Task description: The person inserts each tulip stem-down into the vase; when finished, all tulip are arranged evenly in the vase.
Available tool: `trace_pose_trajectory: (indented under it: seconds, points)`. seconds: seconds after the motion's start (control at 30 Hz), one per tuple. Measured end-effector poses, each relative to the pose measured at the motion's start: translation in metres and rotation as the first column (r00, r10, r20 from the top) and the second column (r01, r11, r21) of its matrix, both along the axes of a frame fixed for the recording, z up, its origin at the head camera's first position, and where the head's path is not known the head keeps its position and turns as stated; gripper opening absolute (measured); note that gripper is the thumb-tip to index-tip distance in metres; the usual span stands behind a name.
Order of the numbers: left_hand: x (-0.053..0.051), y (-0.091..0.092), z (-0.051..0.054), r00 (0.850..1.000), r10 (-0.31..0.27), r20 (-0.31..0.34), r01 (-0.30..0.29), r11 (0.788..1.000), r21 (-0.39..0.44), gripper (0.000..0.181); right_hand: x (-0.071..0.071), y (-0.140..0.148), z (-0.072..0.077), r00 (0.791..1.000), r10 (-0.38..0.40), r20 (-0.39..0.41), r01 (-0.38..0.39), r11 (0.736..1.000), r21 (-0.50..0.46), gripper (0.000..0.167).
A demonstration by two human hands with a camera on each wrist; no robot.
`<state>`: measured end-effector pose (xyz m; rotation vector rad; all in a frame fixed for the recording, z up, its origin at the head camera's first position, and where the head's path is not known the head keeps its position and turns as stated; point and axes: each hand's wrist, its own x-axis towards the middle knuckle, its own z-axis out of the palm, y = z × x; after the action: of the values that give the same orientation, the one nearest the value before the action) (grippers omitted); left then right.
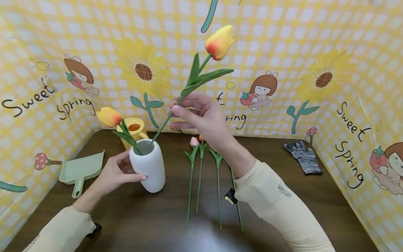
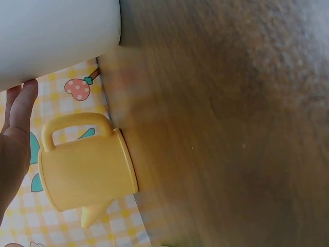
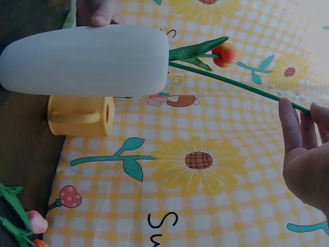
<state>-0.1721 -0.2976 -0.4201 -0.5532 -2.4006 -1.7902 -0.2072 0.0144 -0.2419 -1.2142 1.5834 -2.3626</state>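
Note:
A white vase point(image 1: 148, 171) stands on the table, tilted slightly, and my left hand point(image 1: 118, 171) grips its left side with the thumb in front. One yellow-orange tulip point(image 1: 110, 117) leans out of the vase to the left. My right hand point(image 1: 204, 119) pinches the green stem of another yellow-orange tulip point(image 1: 220, 43). That stem's lower end is inside the vase mouth, and its bloom points up to the right. In the right wrist view the stem runs from the vase point(image 3: 92, 62) to the fingertips of my right hand point(image 3: 311, 154).
Several tulips point(image 1: 191, 175) lie on the dark wooden table point(image 1: 151, 220), some blooms hidden behind my right arm. Behind the vase stands a yellow watering can point(image 2: 87, 170). A green dustpan point(image 1: 82, 169) lies at left, a grey knitted glove point(image 1: 303, 157) at right. Checked cloth surrounds the table.

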Motion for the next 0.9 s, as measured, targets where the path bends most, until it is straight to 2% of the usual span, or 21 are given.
trace_pose_trajectory:
  seconds: [0.23,0.4,0.6,0.9]
  points:
    - [-0.004,0.003,-0.002,1.000,-0.018,0.008,0.018,1.000,0.005,0.074,-0.007,-0.010,0.000,1.000,-0.007,-0.005,0.007,0.997,0.076,0.024]
    - [-0.001,0.000,-0.001,1.000,-0.014,0.008,0.014,1.000,-0.002,0.076,-0.008,-0.024,-0.002,1.000,0.017,-0.002,-0.017,0.994,0.104,0.023]
    - [0.002,-0.004,-0.001,1.000,0.008,0.014,-0.008,0.999,-0.033,0.076,-0.007,-0.044,-0.014,0.999,0.036,0.032,-0.040,0.990,0.138,0.021]
    - [-0.002,-0.001,0.000,1.000,0.004,-0.004,-0.004,0.999,-0.054,0.076,-0.011,-0.061,-0.036,0.999,-0.031,0.038,0.022,0.976,0.218,0.020]
